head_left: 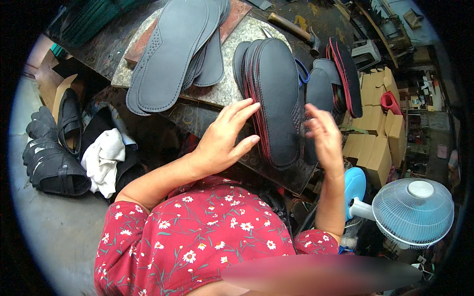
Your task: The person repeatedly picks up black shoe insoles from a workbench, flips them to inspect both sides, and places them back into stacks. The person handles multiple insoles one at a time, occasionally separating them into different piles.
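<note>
A stack of black shoe insoles [277, 93] with red edges showing stands in front of me, its near end hanging over the table edge. My left hand [228, 132] is beside its left side, fingers stretched out and the fingertips at the stack's edge; whether they press on it I cannot tell. My right hand [326, 134] is raised on the other side, slightly blurred, its fingers apart and nothing in them. A fanned pile of stitched black insoles [170, 64] lies to the left on a speckled stone slab [247, 29]. More insoles [320, 91] sit right of the stack.
Behind the stack lies a hammer [292, 28] with a wooden handle. Cardboard boxes [368, 150] and a blue fan [414, 209] stand at the right. Black sandals [59, 170] and a white cloth [103, 160] are at the left, below the table's edge.
</note>
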`<state>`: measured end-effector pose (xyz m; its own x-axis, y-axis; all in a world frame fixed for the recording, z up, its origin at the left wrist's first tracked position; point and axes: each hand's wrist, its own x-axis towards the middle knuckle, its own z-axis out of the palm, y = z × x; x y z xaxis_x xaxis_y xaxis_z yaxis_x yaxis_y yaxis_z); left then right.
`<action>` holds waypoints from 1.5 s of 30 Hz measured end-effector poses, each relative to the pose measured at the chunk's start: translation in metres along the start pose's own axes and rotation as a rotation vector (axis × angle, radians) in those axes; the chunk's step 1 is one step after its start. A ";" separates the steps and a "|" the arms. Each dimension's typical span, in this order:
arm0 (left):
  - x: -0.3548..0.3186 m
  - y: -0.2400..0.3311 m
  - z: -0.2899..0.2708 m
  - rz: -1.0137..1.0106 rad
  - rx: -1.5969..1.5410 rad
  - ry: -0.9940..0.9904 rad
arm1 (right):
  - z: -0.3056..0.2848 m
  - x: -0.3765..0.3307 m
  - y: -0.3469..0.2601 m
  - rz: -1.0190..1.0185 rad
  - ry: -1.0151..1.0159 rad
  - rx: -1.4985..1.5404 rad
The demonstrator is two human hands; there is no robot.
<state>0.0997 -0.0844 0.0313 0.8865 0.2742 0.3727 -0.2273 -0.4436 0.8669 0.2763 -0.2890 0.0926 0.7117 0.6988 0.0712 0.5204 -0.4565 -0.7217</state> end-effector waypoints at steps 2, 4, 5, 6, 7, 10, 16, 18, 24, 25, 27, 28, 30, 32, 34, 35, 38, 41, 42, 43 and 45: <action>0.001 -0.002 -0.002 0.029 -0.004 0.076 | -0.032 0.017 0.016 -0.117 0.193 -0.238; 0.000 -0.002 -0.006 0.052 -0.039 0.101 | -0.065 0.038 0.040 -0.094 0.373 -0.582; -0.001 -0.003 -0.007 0.064 -0.049 0.109 | -0.079 0.046 0.053 -0.025 0.446 -0.760; -0.002 -0.002 -0.008 0.060 -0.072 0.134 | -0.090 0.057 0.068 0.085 0.461 -0.811; -0.002 -0.003 -0.008 0.064 -0.071 0.135 | -0.098 0.069 0.082 0.224 0.472 -0.864; -0.002 -0.008 -0.009 0.086 -0.050 0.147 | -0.115 0.096 0.112 0.260 0.408 -0.702; -0.001 -0.022 -0.004 0.058 -0.125 0.192 | -0.127 0.117 0.135 0.357 0.286 -0.696; -0.001 -0.025 -0.002 0.081 -0.106 0.206 | -0.130 0.118 0.138 0.369 0.271 -0.651; -0.002 -0.025 -0.001 0.078 -0.115 0.213 | -0.128 0.118 0.148 0.282 0.283 -0.623; -0.002 -0.025 -0.001 0.092 -0.114 0.221 | -0.127 0.117 0.148 0.253 0.308 -0.642; -0.003 -0.026 -0.001 0.099 -0.111 0.233 | -0.126 0.115 0.146 0.252 0.372 -0.684; -0.003 -0.026 -0.001 0.095 -0.110 0.240 | -0.126 0.114 0.145 0.275 0.404 -0.673; -0.004 -0.027 -0.001 0.112 -0.087 0.264 | -0.126 0.112 0.140 0.206 0.471 -0.614; -0.005 -0.028 -0.001 0.136 -0.064 0.287 | -0.125 0.110 0.133 0.117 0.548 -0.485; -0.007 -0.027 -0.004 0.202 0.038 0.334 | -0.125 0.103 0.121 0.061 0.592 -0.290; -0.008 -0.025 -0.006 0.224 0.091 0.356 | -0.124 0.097 0.112 0.087 0.618 -0.188; -0.005 -0.016 -0.010 0.361 0.133 0.383 | -0.116 0.078 0.075 -0.004 0.567 0.223; 0.007 0.001 -0.010 0.353 -0.137 0.257 | -0.092 0.042 0.021 0.033 0.386 0.287; 0.010 0.009 -0.004 0.248 -0.382 0.182 | -0.076 0.030 0.003 -0.057 0.370 0.176; 0.015 0.018 0.003 0.154 -0.628 0.100 | -0.059 0.021 -0.014 -0.135 0.330 0.116; 0.026 0.030 0.012 -0.041 -0.936 -0.060 | -0.027 0.005 -0.045 -0.332 0.258 -0.079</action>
<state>0.1209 -0.1006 0.0633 0.9145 0.2183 0.3406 -0.4037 0.4392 0.8026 0.2695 -0.2801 0.1440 0.5892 0.6590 0.4676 0.7683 -0.2778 -0.5767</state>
